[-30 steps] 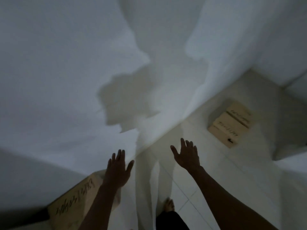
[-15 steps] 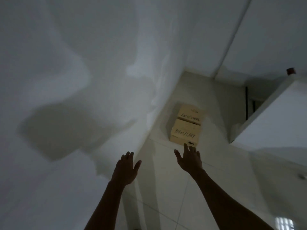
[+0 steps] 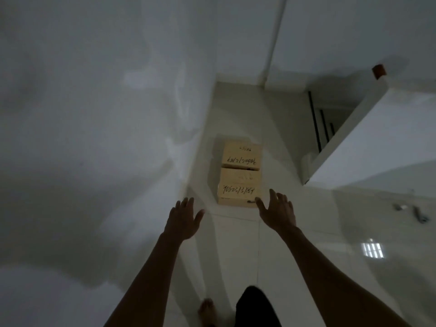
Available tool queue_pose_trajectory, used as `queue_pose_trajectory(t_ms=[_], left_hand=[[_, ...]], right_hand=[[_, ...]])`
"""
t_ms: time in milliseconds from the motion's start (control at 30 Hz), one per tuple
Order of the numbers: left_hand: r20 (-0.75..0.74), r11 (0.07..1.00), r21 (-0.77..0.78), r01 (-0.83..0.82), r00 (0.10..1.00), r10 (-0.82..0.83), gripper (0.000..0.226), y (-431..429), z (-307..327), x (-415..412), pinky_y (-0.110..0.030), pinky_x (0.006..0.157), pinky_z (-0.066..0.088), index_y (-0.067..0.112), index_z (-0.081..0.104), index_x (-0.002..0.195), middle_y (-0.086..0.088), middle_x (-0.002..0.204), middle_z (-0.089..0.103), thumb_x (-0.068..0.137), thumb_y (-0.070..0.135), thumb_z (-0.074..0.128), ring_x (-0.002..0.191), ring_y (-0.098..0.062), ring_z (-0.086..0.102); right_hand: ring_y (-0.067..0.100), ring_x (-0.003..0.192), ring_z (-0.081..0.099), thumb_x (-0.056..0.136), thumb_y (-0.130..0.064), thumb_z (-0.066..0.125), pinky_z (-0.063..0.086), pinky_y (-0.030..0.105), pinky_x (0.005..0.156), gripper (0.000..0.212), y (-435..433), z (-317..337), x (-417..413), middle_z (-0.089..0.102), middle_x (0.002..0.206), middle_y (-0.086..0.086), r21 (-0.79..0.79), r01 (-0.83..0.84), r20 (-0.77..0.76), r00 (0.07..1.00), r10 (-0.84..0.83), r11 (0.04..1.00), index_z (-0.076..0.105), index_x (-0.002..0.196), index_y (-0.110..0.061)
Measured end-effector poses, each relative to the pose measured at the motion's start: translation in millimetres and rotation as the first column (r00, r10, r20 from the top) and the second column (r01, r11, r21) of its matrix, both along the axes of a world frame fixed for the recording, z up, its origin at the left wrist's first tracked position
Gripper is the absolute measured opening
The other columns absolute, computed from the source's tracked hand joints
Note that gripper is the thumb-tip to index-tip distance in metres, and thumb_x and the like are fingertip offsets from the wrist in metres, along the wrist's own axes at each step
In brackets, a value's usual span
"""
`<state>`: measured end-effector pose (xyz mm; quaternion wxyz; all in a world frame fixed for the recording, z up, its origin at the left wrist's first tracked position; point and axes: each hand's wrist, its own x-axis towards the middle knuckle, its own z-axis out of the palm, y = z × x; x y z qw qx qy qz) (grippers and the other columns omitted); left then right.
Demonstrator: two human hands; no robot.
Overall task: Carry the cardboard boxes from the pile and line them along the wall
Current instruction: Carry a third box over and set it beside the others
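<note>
Two cardboard boxes (image 3: 240, 173) lie end to end on the floor (image 3: 295, 232) beside the wall (image 3: 106, 138). Left hand (image 3: 183, 220) and right hand (image 3: 278, 212) reach forward, fingers spread, holding nothing. Best practice: grip opposite sides of the near box evenly.

Glossy pale tiled floor (image 3: 271, 256) carries two cardboard boxes (image 3: 239, 175) touching end to end near its left edge along the wall, a bare foot (image 3: 207, 311) at its near edge.
</note>
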<state>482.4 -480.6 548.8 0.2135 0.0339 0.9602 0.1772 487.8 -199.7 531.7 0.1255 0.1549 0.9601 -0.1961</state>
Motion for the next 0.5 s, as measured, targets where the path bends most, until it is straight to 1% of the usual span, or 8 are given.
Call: queue_pose_trajectory(t_ms=[67,133,300,400,500], left_hand=[[0.015,0.999,-0.004,0.037,0.999,-0.037,0.068,13,-7,-34,-0.045,0.117,0.025,0.006,0.023,0.151,-0.018,0.159,0.027,0.099,0.05,0.032,0.146,-0.034,0.026],[0.032,0.999,-0.002,0.047,0.998,-0.046,0.068,25,-19,-74,-0.045,0.117,0.025,0.007,0.023,0.151,-0.017,0.158,0.027,0.1,0.049,0.033,0.145,-0.033,0.027],[0.116,1.0,0.023,-0.003,0.993,0.0,0.069,64,-74,-174,-0.046,0.118,0.027,0.008,0.022,0.152,-0.016,0.158,0.028,0.099,0.05,0.035,0.145,-0.033,0.028],[0.18,0.996,0.028,-0.081,0.981,0.075,0.07,91,-131,-236,-0.047,0.118,0.029,0.008,0.022,0.152,-0.016,0.157,0.029,0.098,0.05,0.036,0.144,-0.032,0.03],[0.245,0.988,0.025,-0.153,0.959,0.143,0.072,118,-205,-294,-0.047,0.118,0.03,0.01,0.019,0.153,-0.015,0.159,0.027,0.097,0.052,0.037,0.146,-0.032,0.028]], right_hand=[[0.036,0.135,0.045,0.1,-0.058,0.041,0.035,0.048,0.112,0.073,11,-7,-24,0.05,0.145,0.02,-0.015,0.039,0.023,0.999,-0.039,0.999,0.035,0.151,-0.007],[0.036,0.137,0.044,0.1,-0.059,0.041,0.034,0.049,0.113,0.073,22,-18,-54,0.049,0.146,0.021,-0.034,0.074,0.047,0.996,-0.073,0.997,0.035,0.151,-0.007],[0.036,0.138,0.044,0.099,-0.059,0.043,0.035,0.049,0.113,0.075,55,-67,-148,0.048,0.148,0.022,-0.079,0.144,0.144,0.981,-0.131,0.986,0.034,0.152,-0.006],[0.038,0.137,0.046,0.099,-0.058,0.045,0.04,0.048,0.11,0.074,74,-118,-213,0.048,0.148,0.022,-0.135,0.211,0.199,0.963,-0.182,0.968,0.035,0.151,-0.007],[0.038,0.132,0.051,0.099,-0.054,0.05,0.047,0.046,0.102,0.069,91,-191,-272,0.05,0.146,0.021,-0.175,0.274,0.25,0.941,-0.227,0.945,0.038,0.149,-0.008]])
